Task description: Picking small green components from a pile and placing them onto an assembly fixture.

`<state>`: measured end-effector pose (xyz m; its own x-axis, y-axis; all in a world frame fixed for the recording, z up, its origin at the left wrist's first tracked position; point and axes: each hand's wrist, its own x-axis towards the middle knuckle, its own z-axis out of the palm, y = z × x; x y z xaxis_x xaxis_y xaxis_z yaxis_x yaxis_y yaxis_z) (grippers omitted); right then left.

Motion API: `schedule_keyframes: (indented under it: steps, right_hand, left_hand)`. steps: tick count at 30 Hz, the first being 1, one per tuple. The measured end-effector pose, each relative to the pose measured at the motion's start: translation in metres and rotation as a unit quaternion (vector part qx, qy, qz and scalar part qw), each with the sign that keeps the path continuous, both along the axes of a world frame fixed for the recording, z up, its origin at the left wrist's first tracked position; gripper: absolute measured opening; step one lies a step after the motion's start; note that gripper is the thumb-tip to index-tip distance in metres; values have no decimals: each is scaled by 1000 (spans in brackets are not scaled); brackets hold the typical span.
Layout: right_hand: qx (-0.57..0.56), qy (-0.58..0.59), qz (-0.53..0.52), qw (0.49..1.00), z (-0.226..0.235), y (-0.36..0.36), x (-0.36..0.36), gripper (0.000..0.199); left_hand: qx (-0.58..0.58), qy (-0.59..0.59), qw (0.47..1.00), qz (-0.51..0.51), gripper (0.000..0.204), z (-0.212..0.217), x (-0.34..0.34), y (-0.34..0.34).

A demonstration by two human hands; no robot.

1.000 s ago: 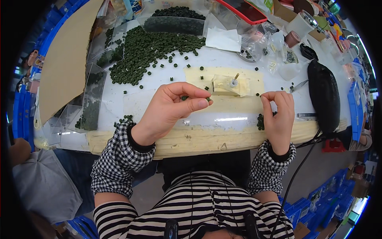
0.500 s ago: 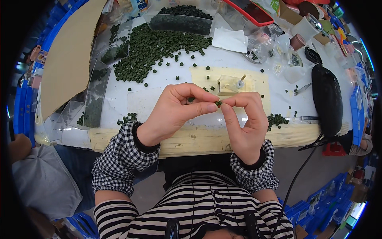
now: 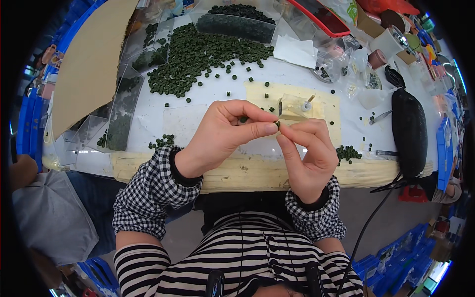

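Above the near edge of the worktable, my two hands meet fingertip to fingertip over a tiny dark green spool-like part (image 3: 278,123). My left hand (image 3: 217,133) pinches it between thumb and forefinger. From the other side, my right hand (image 3: 310,153) has thumb and forefinger closed on the same part, which they largely hide. Another dark green piece (image 3: 243,119) shows behind my left fingers. Just beyond the hands stands a small cream block (image 3: 294,107) with an upright pin. A big heap of similar green parts (image 3: 185,62) spreads at the far left.
Behind the heap is a clear bin (image 3: 236,29); a cardboard sheet (image 3: 89,64) leans at left. Small piles lie by both wrists. At right are a black pouch (image 3: 409,131), plastic bags and tweezers (image 3: 381,117). A red-cased phone (image 3: 324,19) lies far back.
The view has shifted slightly, moving the table's contents to the right in the picture. Both hands stay together; the green part has turned and is more covered by the fingertips.
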<state>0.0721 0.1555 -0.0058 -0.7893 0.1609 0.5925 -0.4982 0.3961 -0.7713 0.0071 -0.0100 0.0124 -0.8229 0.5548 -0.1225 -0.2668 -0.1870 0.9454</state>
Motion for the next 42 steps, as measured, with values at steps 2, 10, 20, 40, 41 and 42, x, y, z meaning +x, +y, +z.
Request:
schedule_keyframes:
  steps: [2, 10, 20, 40, 41, 42]
  right_hand:
    - [15, -3, 13, 1000, 1, 3, 0, 25]
    - [36, 2, 47, 998, 3, 9, 0, 29]
    - [-9, -40, 73, 997, 1, 15, 3, 28]
    - [-8, -50, 88, 995, 3, 13, 5, 32]
    - [-15, -58, 94, 994, 3, 13, 5, 32]
    - [-28, -63, 104, 992, 2, 13, 5, 32]
  left_hand:
    - [-2, 35, 999, 12, 12, -3, 1, 1]
    - [-81, 274, 958, -2, 12, 1, -2, -7]
    - [-80, 156, 984, -30, 17, 0, -3, -5]
    - [-81, 198, 977, 8, 17, -3, -1, -3]
    - [-78, 203, 976, 12, 17, -4, 0, -3]
    - [-78, 214, 974, 11, 17, -3, 0, -3]
